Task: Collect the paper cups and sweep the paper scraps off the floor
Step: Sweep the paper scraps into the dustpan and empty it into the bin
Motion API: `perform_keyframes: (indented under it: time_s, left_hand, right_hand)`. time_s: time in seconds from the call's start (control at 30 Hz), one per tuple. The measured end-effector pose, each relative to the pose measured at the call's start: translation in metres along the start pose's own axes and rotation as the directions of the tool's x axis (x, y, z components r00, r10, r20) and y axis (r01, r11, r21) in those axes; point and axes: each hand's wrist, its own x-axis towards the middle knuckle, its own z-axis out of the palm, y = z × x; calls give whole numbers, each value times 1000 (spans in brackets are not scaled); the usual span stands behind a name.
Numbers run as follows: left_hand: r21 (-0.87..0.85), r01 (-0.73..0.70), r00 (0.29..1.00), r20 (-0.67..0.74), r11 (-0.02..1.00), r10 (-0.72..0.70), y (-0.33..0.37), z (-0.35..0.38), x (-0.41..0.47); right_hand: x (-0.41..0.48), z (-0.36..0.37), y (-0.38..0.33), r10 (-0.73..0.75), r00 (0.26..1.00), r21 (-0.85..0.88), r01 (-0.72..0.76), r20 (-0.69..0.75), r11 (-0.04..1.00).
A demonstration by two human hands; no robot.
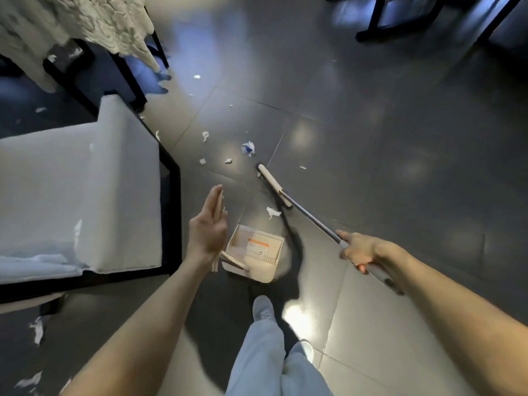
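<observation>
**Paper scraps (273, 212): draw them to the pan**

Left hand (210, 224) flat, fingers straight, beside dustpan (265, 270). Right hand (360, 250) wrapped round broom (311, 218) shaft. One scrap just beyond pan, more scattered past broom head. Best: short, low inward strokes.

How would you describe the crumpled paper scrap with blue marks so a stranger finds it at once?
From the big white padded seat on the left, look right across the dark grey tiled floor. Just beyond the far tip of the cream broom head lies the crumpled white-and-blue paper scrap. Its neighbours are smaller and plain white.
</observation>
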Motion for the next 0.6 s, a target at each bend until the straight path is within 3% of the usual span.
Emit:
perform_keyframes:
  time_s: [0.13, 0.3, 0.6]
  left_hand:
    - [-42, 10, 1000, 6, 999, -10, 0, -8, 29]
    - [-27, 59, 998, 12, 998, -59, 6, -15, 44]
    - [69, 108, 977, -192, 992, -93, -12, -60, -1]
  right_hand:
    - [22, 10, -10, 46, 984, 169, -76, 173, 983]
    - [-13, -14, 9, 81, 944, 211, -154, 321, 965]
    - [-14, -65, -85, -37, 983, 29, 32, 182, 999]
